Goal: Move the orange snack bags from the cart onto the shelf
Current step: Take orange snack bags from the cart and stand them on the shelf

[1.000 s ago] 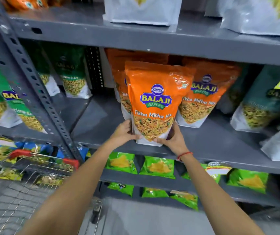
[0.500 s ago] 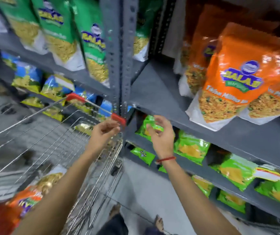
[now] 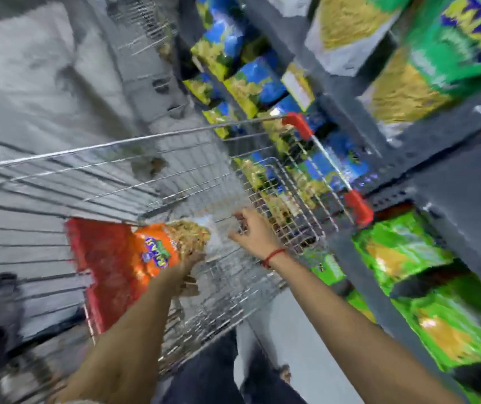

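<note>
One orange snack bag [image 3: 153,250] lies flat inside the wire cart [image 3: 116,145], beside a red panel [image 3: 102,263]. My left hand [image 3: 193,262] reaches down into the cart and sits at the bag's right edge; motion blur hides whether its fingers hold the bag. My right hand [image 3: 251,230], with a red thread on the wrist, hovers over the cart's inside to the right of the bag, fingers loosely curled and apart, holding nothing. The grey shelf [image 3: 466,182] is at the right; the orange bags on it are out of view.
Red plastic corners [image 3: 357,207] mark the cart's rim next to the shelf post. Green snack bags [image 3: 408,258] fill the lower right shelves, blue and yellow bags [image 3: 251,83] sit further back. My legs and the grey floor [image 3: 300,330] show below the cart.
Both hands left the orange bag standing on the shelf and swung left and down into the cart. The view turned from the shelf to the cart, and the left hand reached the bag there.
</note>
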`<state>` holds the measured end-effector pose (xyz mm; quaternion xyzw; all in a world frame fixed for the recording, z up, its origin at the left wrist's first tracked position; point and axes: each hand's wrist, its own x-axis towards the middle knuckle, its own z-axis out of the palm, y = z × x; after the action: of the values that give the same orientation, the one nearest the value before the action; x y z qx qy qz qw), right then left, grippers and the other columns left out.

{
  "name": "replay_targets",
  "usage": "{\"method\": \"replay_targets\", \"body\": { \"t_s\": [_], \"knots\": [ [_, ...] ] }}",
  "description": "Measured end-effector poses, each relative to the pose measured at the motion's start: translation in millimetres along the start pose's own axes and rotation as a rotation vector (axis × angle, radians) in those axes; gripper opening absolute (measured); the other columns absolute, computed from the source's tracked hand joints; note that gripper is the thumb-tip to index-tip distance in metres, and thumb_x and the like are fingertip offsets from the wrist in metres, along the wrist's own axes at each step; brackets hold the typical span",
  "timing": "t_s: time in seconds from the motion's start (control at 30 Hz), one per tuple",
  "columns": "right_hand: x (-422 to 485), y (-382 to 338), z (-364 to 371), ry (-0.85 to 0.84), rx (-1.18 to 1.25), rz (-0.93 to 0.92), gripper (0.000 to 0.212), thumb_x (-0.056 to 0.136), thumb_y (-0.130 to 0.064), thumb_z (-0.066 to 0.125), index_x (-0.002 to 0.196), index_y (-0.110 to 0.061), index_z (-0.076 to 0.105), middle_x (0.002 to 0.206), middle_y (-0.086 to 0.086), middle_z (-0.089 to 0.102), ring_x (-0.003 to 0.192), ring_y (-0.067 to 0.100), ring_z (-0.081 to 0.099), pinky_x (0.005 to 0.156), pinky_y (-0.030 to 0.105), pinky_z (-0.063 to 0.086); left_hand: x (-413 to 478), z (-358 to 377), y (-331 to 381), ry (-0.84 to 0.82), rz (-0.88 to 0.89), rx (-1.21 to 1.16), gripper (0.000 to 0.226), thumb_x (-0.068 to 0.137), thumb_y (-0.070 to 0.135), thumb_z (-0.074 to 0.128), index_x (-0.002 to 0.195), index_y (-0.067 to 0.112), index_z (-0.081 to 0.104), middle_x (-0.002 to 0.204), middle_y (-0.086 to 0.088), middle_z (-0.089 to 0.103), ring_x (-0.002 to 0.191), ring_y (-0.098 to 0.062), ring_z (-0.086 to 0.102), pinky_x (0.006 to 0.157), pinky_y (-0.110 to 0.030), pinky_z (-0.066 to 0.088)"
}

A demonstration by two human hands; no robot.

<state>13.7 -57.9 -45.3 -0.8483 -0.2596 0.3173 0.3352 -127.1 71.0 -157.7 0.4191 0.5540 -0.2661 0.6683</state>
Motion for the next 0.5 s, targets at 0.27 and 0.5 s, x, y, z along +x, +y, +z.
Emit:
{"method": "replay_targets", "body": {
  "t_s": [0.27, 0.5],
  "knots": [
    [61.9, 37.9, 61.3, -0.394, -0.201, 0.082, 0.057, 0.084, -0.016, 0.063, 0.136, -0.009, 0.040, 0.145, 0.014, 0.042, 0.134, 0.029, 0.039, 0.111, 0.038, 0.030, 67.1, 5.5, -25.9, 0.053, 0.060, -0.798, 0.058, 0.084, 0.043, 0.062, 0.130, 0.013, 0.046, 0.135, -0.009, 0.049, 0.115, -0.023, 0.052, 0.094, -0.034, 0.046],
    [93.4, 61.5, 84.7, -0.473, -0.219, 0.090, 0.072, 0.082, -0.012, 0.065, 0.143, -0.009, 0.027, 0.152, 0.015, 0.030, 0.139, 0.031, 0.030, 0.113, 0.041, 0.026, 92.7, 12.8, -31.4, 0.153, 0.212, -0.815, 0.065, 0.084, 0.034, 0.063, 0.135, 0.000, 0.041, 0.147, -0.025, 0.035, 0.139, -0.042, 0.021, 0.116, -0.044, 0.020]
  ]
}}
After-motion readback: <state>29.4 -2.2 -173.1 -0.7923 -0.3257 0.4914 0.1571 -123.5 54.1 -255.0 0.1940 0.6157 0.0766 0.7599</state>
